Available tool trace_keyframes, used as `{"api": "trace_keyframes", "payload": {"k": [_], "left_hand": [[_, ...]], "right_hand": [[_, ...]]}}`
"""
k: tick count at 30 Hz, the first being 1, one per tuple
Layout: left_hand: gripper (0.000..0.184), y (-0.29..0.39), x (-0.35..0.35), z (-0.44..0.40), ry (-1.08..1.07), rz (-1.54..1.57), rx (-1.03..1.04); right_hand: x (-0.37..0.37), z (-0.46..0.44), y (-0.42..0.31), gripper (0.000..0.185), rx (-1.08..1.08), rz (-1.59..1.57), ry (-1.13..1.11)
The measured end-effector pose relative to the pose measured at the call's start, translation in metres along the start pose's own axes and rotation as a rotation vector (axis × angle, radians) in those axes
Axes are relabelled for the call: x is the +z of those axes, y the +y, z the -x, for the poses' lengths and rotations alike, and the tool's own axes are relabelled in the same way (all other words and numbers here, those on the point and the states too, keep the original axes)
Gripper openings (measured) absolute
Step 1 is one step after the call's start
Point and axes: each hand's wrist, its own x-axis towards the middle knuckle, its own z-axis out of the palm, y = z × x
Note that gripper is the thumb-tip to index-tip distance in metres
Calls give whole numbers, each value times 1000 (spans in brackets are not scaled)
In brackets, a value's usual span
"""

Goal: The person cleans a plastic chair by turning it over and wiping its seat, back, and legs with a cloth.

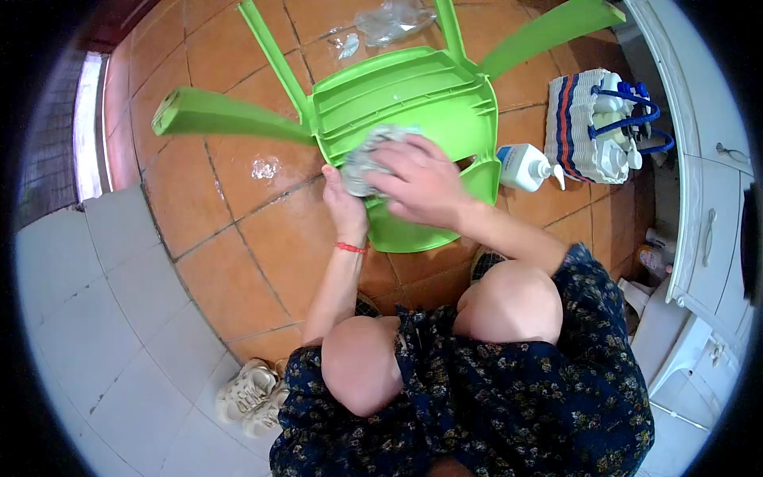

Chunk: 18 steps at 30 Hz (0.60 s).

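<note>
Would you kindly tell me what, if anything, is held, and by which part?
The right hand holds a cloth by its right side; the left hand is at the edge of the green chair, grip unclear.

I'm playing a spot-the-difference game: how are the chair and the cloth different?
Colour: the chair is bright green, but the cloth looks greyish.
Size: the chair is much bigger than the cloth.
Shape: the chair has legs and straight ridges, while the cloth is all crumpled.
What they share: both are partly covered by the right hand in this view.
</note>
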Motion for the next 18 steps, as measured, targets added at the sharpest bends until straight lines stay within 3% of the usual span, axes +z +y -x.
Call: {"api": "trace_keyframes", "payload": {"k": [1, 3, 5, 8, 12, 15, 18], "left_hand": [[61, -1, -1, -3, 5, -15, 5], [62, -7, -4, -3, 26, -44, 6], [63, -2, -4, 1, -55, -4, -66], [65, 10, 4, 3, -94, 26, -106], [69, 20, 9, -5, 13, 89, -130], [65, 21, -1, -5, -131, 94, -188], [72, 8, 2, -11, 24, -86, 43]], "right_hand": [[-12, 12, 7, 44, -3, 48, -24], [-33, 33, 27, 43, 199, 223, 51], [-33, 60, 60, 47, 532, 148, 85], [-11, 55, 57, 50, 532, 152, 231], [-2, 31, 39, 49, 339, 206, 192], [1, -4, 22, 44, 164, 130, 130], [21, -49, 11, 33, 36, -7, -19]]}}
